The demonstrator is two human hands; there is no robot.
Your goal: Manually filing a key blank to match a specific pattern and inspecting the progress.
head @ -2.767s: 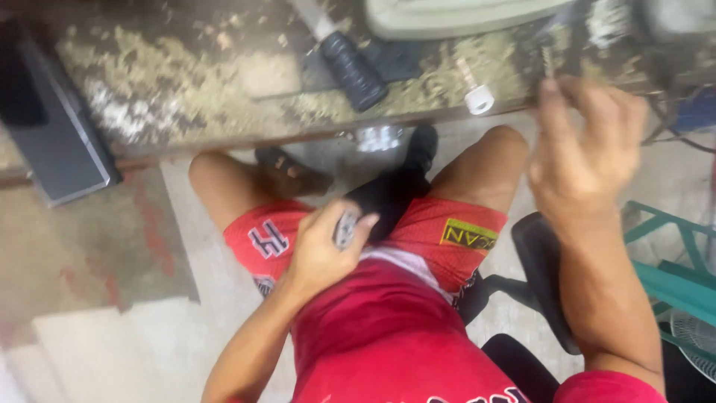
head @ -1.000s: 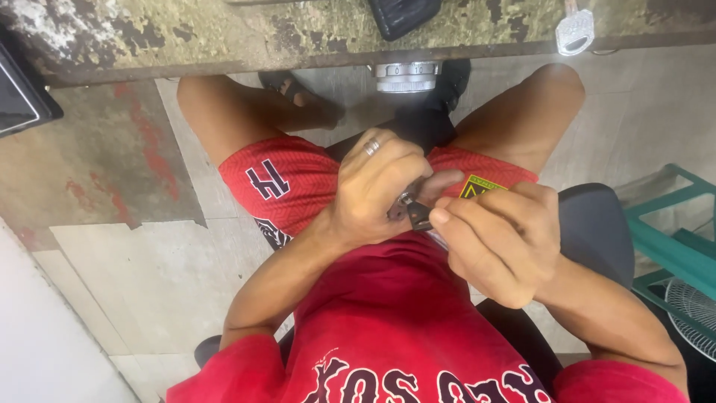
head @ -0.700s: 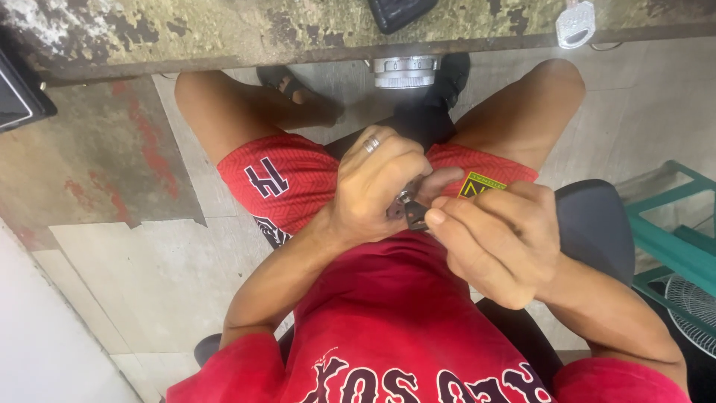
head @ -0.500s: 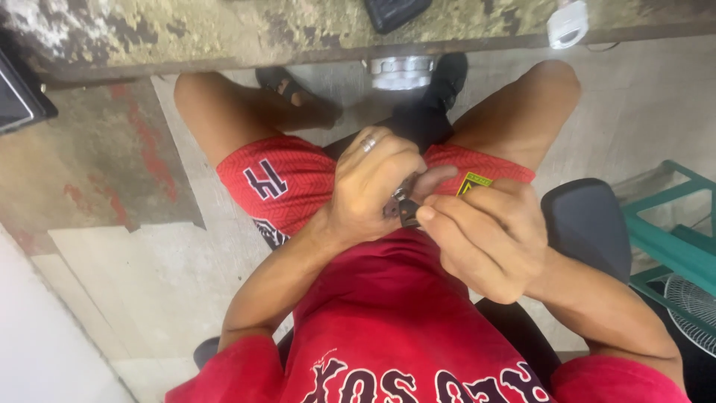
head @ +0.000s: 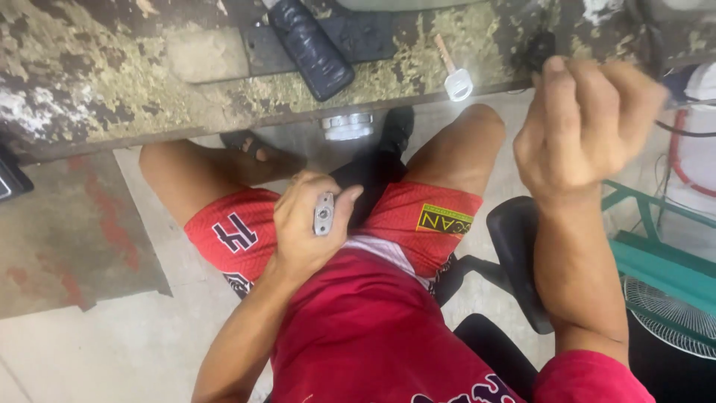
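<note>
Lifted off the lap, his right hand (head: 585, 123) now curls loosely at the desk (head: 112, 82) edge, perhaps empty; left hand (head: 309, 227) pinches a small metal piece (head: 324, 214).

Red shirt (head: 365, 328), red patterned shorts (head: 239, 235), bare forearms

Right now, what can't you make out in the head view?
- Right hand: fingers curled and motion-blurred, so whether it holds anything is unclear.
- Small metal part in the left hand: mostly covered by fingers, kind unclear.
- Black handle on the worn bench: its top is cut off by the upper edge.
- White fan grille: cut off at the right edge.
</note>
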